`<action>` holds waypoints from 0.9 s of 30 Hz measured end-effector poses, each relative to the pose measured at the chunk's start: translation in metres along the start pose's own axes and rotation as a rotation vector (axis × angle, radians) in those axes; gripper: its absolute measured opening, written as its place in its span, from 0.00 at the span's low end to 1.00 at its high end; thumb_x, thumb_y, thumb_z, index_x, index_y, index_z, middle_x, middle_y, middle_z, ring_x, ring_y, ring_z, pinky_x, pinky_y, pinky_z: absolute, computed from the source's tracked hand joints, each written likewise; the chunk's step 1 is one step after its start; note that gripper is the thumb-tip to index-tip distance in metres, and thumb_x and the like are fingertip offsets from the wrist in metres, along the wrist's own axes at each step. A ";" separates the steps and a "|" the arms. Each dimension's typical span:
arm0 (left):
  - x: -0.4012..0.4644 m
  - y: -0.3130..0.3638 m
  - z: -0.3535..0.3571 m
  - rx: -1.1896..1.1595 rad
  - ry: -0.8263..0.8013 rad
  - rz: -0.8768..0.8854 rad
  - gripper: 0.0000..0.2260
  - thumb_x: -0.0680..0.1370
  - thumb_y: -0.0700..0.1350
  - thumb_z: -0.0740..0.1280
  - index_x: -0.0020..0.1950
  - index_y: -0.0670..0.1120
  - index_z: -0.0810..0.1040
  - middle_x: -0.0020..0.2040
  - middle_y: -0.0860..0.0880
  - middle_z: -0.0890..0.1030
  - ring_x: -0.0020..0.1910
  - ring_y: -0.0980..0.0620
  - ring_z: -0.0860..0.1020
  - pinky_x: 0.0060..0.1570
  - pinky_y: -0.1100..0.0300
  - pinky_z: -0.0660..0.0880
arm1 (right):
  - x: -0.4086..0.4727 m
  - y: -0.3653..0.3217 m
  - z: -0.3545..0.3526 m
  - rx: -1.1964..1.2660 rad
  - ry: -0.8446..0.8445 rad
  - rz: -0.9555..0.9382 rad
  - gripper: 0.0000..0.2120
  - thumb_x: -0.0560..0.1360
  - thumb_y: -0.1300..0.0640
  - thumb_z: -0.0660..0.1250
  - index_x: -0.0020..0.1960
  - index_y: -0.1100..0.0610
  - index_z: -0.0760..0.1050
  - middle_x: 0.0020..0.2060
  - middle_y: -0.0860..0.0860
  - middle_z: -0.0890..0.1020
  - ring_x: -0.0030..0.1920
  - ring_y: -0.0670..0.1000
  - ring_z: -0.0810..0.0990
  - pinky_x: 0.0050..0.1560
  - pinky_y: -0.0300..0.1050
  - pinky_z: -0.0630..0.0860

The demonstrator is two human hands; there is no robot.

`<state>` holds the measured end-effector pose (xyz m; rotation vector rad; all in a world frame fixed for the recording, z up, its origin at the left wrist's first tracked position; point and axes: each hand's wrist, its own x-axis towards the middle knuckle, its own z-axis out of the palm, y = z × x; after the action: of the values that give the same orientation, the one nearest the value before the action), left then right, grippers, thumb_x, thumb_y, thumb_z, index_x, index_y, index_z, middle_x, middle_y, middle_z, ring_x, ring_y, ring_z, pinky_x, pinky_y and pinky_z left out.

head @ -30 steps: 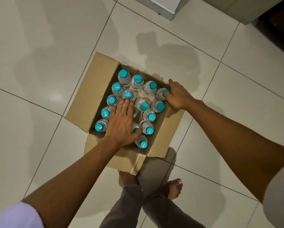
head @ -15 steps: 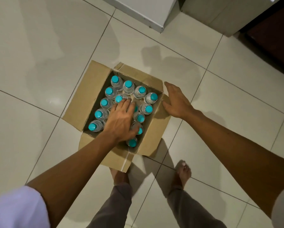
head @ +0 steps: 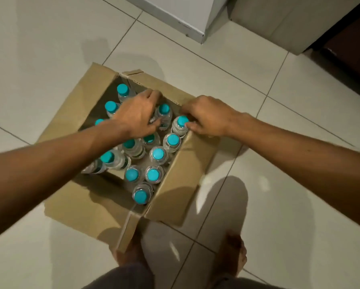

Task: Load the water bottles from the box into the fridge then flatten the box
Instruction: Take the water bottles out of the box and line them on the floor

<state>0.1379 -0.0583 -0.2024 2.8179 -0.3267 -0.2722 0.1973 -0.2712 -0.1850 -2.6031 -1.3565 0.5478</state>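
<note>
Nearest, two bare feet (head: 234, 255) stand on the pale floor tiles (head: 49, 49), with grey trouser legs at the bottom edge of the view. Just ahead of the toes sits the open cardboard box (head: 183, 184), its flaps folded outward and its near flap hanging over the left foot. Inside, clear bottles (head: 158, 154) with teal caps stand upright and close together; a few near the left forearm lean.

Both forearms reach down over the box. The left hand (head: 136, 115) is over the far middle of the box with its fingers curled down among the bottle necks. Its thumb lies against the side of one bottle with a teal cap (head: 164, 108), and the fingertips are hidden behind the bottles, so whether it has a firm hold of one cannot be told. The right hand (head: 208, 116) is at the far right corner of the box, fingers bent, with fingertips and thumb closed around the neck of the corner bottle (head: 180, 124) just below its cap.

Beyond the box, well apart from it, a white appliance base (head: 175, 15) stands on the floor, and beside it to the right a grey cabinet (head: 289, 21).
</note>
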 end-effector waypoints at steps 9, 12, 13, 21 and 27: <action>0.030 -0.007 0.014 0.079 -0.055 0.155 0.21 0.72 0.47 0.73 0.59 0.42 0.71 0.50 0.44 0.80 0.44 0.47 0.78 0.45 0.53 0.78 | 0.015 -0.011 -0.004 -0.321 -0.045 -0.090 0.16 0.75 0.44 0.69 0.54 0.54 0.79 0.34 0.48 0.69 0.39 0.53 0.75 0.39 0.48 0.75; 0.037 -0.001 0.016 0.152 -0.039 0.171 0.18 0.70 0.49 0.75 0.54 0.44 0.75 0.45 0.46 0.80 0.40 0.50 0.75 0.40 0.57 0.74 | 0.016 -0.018 0.002 -0.412 -0.055 -0.070 0.19 0.73 0.40 0.70 0.55 0.54 0.79 0.32 0.46 0.64 0.39 0.51 0.74 0.37 0.45 0.71; 0.039 0.001 0.016 0.183 -0.031 0.180 0.16 0.70 0.49 0.76 0.52 0.44 0.77 0.44 0.46 0.80 0.38 0.51 0.73 0.39 0.58 0.72 | 0.016 -0.020 0.007 -0.429 -0.046 -0.060 0.20 0.73 0.40 0.70 0.55 0.54 0.79 0.33 0.47 0.65 0.39 0.51 0.74 0.37 0.45 0.70; 0.041 0.025 -0.003 0.265 -0.077 0.112 0.17 0.65 0.50 0.79 0.37 0.49 0.71 0.34 0.52 0.72 0.38 0.49 0.74 0.41 0.57 0.74 | 0.031 -0.031 0.008 -0.306 -0.020 -0.011 0.16 0.65 0.48 0.79 0.43 0.52 0.74 0.42 0.49 0.78 0.40 0.49 0.76 0.41 0.43 0.76; 0.036 0.039 -0.053 0.092 -0.106 0.036 0.10 0.64 0.48 0.80 0.35 0.46 0.82 0.29 0.52 0.80 0.26 0.56 0.75 0.29 0.65 0.70 | 0.010 -0.022 -0.031 -0.061 0.145 0.049 0.14 0.62 0.47 0.78 0.43 0.54 0.86 0.34 0.48 0.84 0.35 0.47 0.80 0.42 0.42 0.78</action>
<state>0.1768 -0.0893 -0.1461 2.8900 -0.4228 -0.4101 0.1986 -0.2493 -0.1523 -2.6713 -1.2870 0.3210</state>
